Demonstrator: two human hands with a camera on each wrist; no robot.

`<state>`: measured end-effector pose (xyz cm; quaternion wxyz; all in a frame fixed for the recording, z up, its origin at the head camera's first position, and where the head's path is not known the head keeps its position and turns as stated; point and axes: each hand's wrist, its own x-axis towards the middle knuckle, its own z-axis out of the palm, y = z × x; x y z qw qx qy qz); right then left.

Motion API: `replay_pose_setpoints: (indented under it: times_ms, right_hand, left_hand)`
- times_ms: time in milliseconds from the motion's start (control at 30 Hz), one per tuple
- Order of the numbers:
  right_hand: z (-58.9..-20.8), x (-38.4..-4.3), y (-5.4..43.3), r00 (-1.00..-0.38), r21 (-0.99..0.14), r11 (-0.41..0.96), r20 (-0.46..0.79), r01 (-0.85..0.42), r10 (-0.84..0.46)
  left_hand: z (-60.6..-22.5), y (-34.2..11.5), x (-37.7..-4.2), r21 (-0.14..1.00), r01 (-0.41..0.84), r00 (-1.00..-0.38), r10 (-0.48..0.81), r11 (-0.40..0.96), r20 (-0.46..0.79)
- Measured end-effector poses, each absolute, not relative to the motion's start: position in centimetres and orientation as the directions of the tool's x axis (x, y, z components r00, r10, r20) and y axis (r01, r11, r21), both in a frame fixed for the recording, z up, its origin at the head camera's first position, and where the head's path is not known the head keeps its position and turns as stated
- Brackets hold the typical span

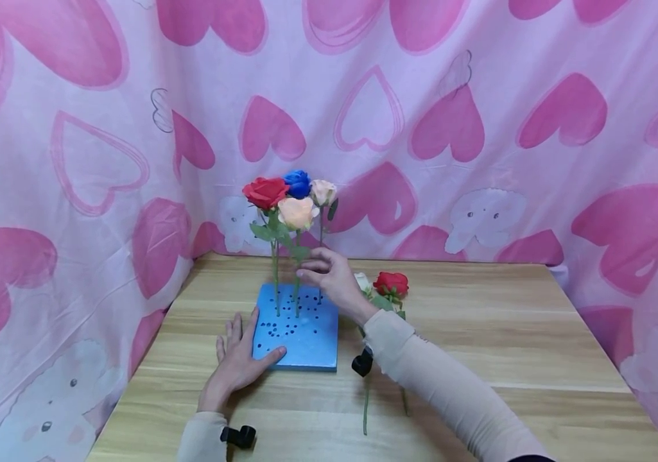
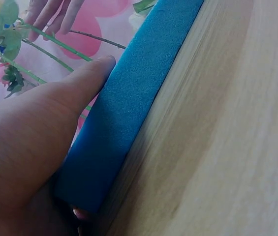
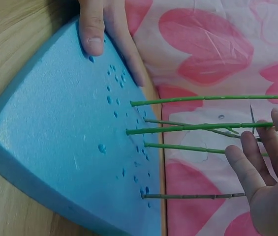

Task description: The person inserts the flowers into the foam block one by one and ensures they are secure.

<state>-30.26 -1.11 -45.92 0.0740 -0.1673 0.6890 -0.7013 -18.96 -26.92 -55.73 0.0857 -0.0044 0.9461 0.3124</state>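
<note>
A blue foam block (image 1: 305,346) dotted with holes lies on the table, several roses upright in it. My left hand (image 1: 240,359) rests at its left edge, fingers spread along the side and thumb (image 2: 87,78) over the front corner. At the peach rose (image 1: 296,213), my right hand (image 1: 331,277) pinches the green stem (image 3: 202,128) between thumb and fingers, below the bloom. Around it stand a red rose (image 1: 265,192), a blue rose (image 1: 297,183) and a pale pink rose (image 1: 323,192). Other stems pass close behind the right fingers.
Right of the block, a second red rose (image 1: 391,283) and a white rose (image 1: 363,282) lie on the wooden table (image 1: 479,333), partly under the right forearm. A heart-patterned curtain (image 1: 375,128) hangs behind the table and along its sides.
</note>
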Motion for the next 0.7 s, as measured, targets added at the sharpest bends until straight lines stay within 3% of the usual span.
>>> replay_pose_setpoints:
  times_ms: [700]
  right_hand:
    - [-45.9,-30.0,0.8,-0.935,-0.994,-0.048,0.111,-0.101,-0.337]
  left_hand:
    - [-55.2,-26.5,-18.6,0.600,-0.064,-0.988,0.033,0.797,-0.150]
